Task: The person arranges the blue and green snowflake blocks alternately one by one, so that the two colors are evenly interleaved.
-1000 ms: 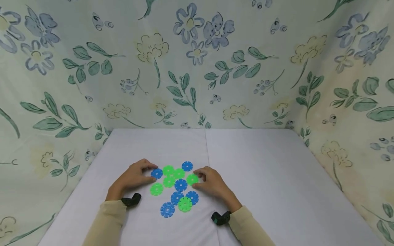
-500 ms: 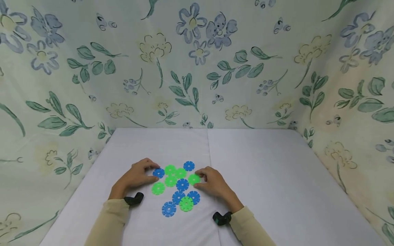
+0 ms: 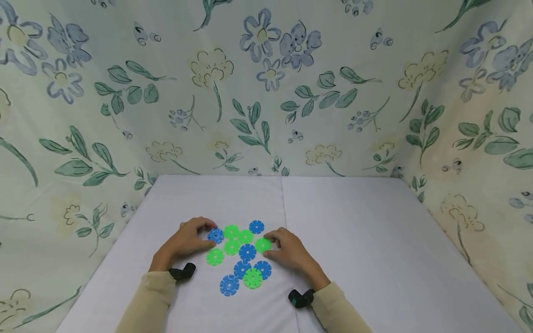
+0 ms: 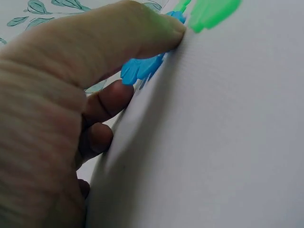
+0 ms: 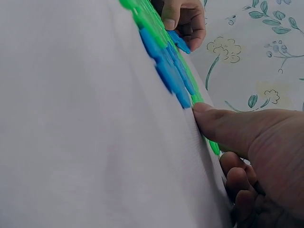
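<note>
My left hand (image 3: 186,240) pinches a blue notched interlocking disc (image 3: 216,236) between thumb and fingers, at the left of a loose group. In the right wrist view this blue disc (image 5: 179,42) stands tilted, one edge raised. Opposite, my right hand (image 3: 291,249) has thumb and fingertips at two edges of a green interlocking disc (image 3: 263,245). The right wrist view shows that thumb (image 5: 209,116) low against the cloth, with the green disc (image 5: 214,147) partly hidden behind it. Between the hands lie more green discs (image 3: 232,247) and a blue disc (image 3: 247,252).
Nearer the body, a green disc (image 3: 252,278) overlaps blue ones, with another blue disc (image 3: 229,285) to their left. One more blue disc (image 3: 257,227) lies at the back. White cloth (image 3: 345,231) covers the table, and floral fabric (image 3: 266,92) hangs behind and at both sides.
The blue disc at my left fingers now looks tilted, where it lay flat before. Both hands stay nearly in place; the whole head view has shifted slightly.
</note>
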Tool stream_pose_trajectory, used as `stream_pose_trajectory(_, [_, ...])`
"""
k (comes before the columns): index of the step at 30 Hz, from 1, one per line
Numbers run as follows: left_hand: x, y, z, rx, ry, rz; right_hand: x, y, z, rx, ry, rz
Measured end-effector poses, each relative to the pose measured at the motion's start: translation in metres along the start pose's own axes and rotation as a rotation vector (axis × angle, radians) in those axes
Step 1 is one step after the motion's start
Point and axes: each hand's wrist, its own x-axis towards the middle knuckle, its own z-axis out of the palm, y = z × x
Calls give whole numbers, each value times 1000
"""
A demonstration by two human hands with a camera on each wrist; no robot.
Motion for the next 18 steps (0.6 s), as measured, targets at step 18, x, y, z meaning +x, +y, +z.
stream_pose_trajectory(18, [-4,13,-3,-7,-30,-8,-1,-3,0,-8,4,-2])
